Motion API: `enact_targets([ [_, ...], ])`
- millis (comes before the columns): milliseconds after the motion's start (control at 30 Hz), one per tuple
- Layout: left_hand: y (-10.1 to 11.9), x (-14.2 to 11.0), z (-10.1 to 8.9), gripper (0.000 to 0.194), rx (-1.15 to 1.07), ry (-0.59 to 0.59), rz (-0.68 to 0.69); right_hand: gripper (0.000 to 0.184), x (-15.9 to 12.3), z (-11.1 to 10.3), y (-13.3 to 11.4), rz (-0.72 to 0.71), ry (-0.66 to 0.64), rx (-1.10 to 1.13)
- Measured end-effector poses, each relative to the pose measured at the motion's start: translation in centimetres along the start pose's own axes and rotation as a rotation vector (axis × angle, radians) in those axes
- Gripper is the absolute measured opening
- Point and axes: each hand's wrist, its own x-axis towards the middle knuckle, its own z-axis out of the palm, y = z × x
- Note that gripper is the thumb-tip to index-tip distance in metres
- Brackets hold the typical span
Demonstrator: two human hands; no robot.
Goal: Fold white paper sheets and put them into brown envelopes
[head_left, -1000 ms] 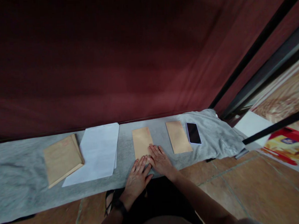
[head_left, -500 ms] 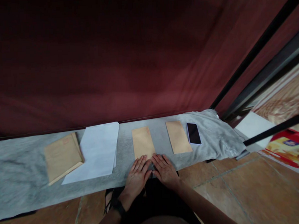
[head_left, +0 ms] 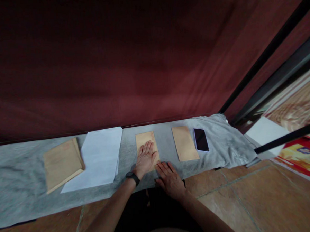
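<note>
A brown paper envelope (head_left: 141, 138) lies flat on the grey cloth in front of me. My left hand (head_left: 145, 157), with a dark watch on its wrist, rests flat across the envelope's middle and covers part of it. At the envelope's lower right corner lies my right hand (head_left: 170, 177), its fingers stretched out and touching the edge. Neither hand grips anything. A second brown envelope (head_left: 185, 143) lies flat to the right, apart from both hands.
A phone (head_left: 201, 140) lies right of the second envelope. To the left are white paper sheets (head_left: 101, 157), partly under a stack of brown envelopes (head_left: 62, 164). Grey cloth (head_left: 221, 143) covers the narrow surface. A dark red panel (head_left: 142, 78) stands behind; black bars cross at right.
My left hand has slid forward from the envelope's near edge onto its middle. My right hand has stayed near the lower right corner, apart from the left hand now.
</note>
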Motion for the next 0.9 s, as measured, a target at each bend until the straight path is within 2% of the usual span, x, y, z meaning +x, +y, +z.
enact_targets([
  [200, -0.9, 4.5, 0.7, 0.060, -0.007, -0.049, -0.069, 0.063, 0.1, 0.2, -0.1, 0.006, 0.000, 0.002],
  [400, -1.6, 6.7, 1.4, 0.063, -0.014, -0.072, -0.135, 0.064, 0.1, 0.2, 0.0, 0.009, 0.002, 0.001],
  [567, -1.4, 6.1, 1.4, 0.061, -0.033, -0.060, -0.117, 0.063, 0.1, 0.3, -0.1, 0.023, -0.008, 0.015],
  [900, 0.1, 2.0, 0.9, 0.056, -0.033, -0.055, 0.009, 0.062, 0.0, 0.4, -0.1, 0.032, -0.007, 0.023],
])
